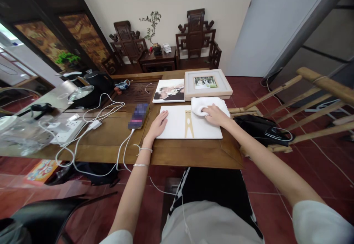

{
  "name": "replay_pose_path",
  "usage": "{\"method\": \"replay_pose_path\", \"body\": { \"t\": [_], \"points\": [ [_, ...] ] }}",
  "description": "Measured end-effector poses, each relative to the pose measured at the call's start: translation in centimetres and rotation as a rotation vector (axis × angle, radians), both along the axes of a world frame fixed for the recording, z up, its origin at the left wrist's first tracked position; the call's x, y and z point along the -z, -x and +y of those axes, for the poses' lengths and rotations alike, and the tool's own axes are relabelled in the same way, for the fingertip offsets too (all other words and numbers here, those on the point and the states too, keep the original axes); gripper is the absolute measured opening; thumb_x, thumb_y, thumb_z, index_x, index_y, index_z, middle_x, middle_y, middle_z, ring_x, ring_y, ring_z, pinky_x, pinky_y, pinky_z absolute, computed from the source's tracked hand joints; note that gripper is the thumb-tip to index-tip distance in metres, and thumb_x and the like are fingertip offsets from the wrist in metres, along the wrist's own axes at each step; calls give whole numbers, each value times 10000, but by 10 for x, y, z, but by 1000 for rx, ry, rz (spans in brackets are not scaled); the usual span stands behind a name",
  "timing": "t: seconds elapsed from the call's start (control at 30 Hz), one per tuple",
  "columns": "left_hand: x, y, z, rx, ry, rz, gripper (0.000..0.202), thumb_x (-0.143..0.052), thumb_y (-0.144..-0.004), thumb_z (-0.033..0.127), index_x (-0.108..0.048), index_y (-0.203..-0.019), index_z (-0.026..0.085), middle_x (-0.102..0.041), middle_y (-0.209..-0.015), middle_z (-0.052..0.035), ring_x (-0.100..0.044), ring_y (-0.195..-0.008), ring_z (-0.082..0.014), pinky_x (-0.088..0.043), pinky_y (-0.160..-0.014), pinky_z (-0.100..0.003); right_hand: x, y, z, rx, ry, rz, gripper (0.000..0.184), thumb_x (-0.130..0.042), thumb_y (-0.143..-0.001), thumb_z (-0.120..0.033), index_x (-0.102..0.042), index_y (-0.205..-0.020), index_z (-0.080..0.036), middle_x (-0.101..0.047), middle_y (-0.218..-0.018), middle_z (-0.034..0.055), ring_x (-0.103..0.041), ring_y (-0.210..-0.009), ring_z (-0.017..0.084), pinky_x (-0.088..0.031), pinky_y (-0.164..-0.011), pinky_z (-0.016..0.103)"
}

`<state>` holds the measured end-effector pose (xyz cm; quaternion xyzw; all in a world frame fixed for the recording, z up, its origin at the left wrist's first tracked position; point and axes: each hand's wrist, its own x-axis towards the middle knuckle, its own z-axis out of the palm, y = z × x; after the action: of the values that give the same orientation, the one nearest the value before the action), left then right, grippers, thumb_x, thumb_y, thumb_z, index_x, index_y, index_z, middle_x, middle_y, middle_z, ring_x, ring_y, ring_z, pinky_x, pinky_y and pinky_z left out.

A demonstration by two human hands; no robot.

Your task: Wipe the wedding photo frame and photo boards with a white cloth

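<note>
A white rectangular panel (174,124) lies flat on the wooden table, with a tan, two-legged stand piece (188,124) on its middle. My left hand (158,125) rests flat on the panel's left edge, fingers stretched out. Bunched under the fingers of my right hand (215,115) is a white cloth (199,105), pressed onto the panel's right part and hanging over its far right corner. Behind the panel are a photo print panel (169,90) and a pale framed picture (205,82), side by side.
Left of the panel lies a phone (138,116) with a white cable plugged in. A power strip (68,131), tangled cables and a black pan (83,96) crowd the table's left side. A bamboo chair (312,100) holding a black bag (260,128) stands at the right.
</note>
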<state>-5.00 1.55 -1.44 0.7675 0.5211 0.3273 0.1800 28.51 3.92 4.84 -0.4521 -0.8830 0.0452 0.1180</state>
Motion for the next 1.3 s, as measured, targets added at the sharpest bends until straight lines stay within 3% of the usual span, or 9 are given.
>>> {"method": "replay_pose_path", "body": {
  "t": [0.17, 0.3, 0.4, 0.53, 0.67, 0.83, 0.97, 1.13, 1.3],
  "points": [
    [-2, -1, 0, 7, -3, -16, 480, -403, -968, 387, -571, -1376, 200, -499, -1505, -69, -383, -1453, -230, -263, -1230, -452, 10, -11, -71, -98, 37, 4, 461, -455, -698, -47, -703, -1081, -114, -555, -1412, 229, -441, -1387, 328, -217, -1156, 624],
    [-2, -2, 0, 4, -18, -18, 491, -404, -966, 390, -573, -1374, 175, -506, -1497, -89, -385, -1452, -238, -263, -1232, -444, 11, -20, -135, -194, 53, 39, 427, -459, -641, -20, -718, -930, -198, -554, -1438, 149, -386, -1429, 307, -176, -1177, 654],
    [-2, -2, 0, -5, -18, -14, 480, -410, -964, 379, -575, -1372, 188, -511, -1494, -79, -390, -1449, -242, -266, -1230, -458, 7, -21, -158, -199, 79, 42, 443, -461, -631, -21, -721, -927, -225, -571, -1423, 130, -398, -1422, 306, -186, -1174, 666],
    [-2, -2, -1, 0, -13, -19, 477, -420, -963, 382, -575, -1372, 190, -510, -1495, -79, -387, -1450, -248, -267, -1228, -466, 4, -18, -142, -165, 89, 63, 426, -481, -649, -41, -724, -967, -188, -575, -1404, 185, -457, -1382, 296, -216, -1185, 613],
    [-3, -1, 0, 5, -6, -12, 484, -417, -964, 381, -567, -1378, 180, -500, -1502, -83, -383, -1452, -250, -267, -1227, -467, 2, -11, -90, -125, 93, 74, 432, -498, -718, -63, -695, -1093, -148, -550, -1420, 218, -450, -1384, 313, -222, -1170, 627],
    [-2, 0, 1, 16, 3, 2, 478, -417, -969, 372, -558, -1388, 190, -493, -1509, -71, -372, -1458, -242, -257, -1233, -453, 1, -1, -21, -127, 112, 81, 334, -521, -883, -231, -650, -1188, -188, -398, -1564, 137, -205, -1498, 359, -192, -1130, 715],
    [-1, 1, 2, 15, -5, -2, 488, -418, -966, 363, -561, -1384, 156, -495, -1505, -96, -379, -1454, -239, -266, -1232, -433, 6, 6, 10, -79, 53, 46, 367, -391, -972, -288, -611, -1241, -169, -476, -1505, 164, -259, -1480, 350, -189, -1135, 688],
    [0, 0, 1, 10, -9, -4, 474, -421, -969, 358, -565, -1380, 171, -501, -1501, -85, -378, -1455, -237, -266, -1231, -442, 11, 8, -1, -35, -24, 17, 388, -354, -952, -197, -608, -1239, -135, -569, -1406, 187, -385, -1415, 341, -247, -1125, 627],
    [-1, -1, 0, 5, -10, -5, 471, -423, -966, 343, -570, -1375, 163, -499, -1501, -90, -384, -1452, -233, -267, -1231, -434, 14, -2, -68, -109, -45, -4, 375, -465, -807, -76, -657, -1124, -133, -541, -1425, 225, -372, -1428, 346, -241, -1128, 657]
  ]
}}
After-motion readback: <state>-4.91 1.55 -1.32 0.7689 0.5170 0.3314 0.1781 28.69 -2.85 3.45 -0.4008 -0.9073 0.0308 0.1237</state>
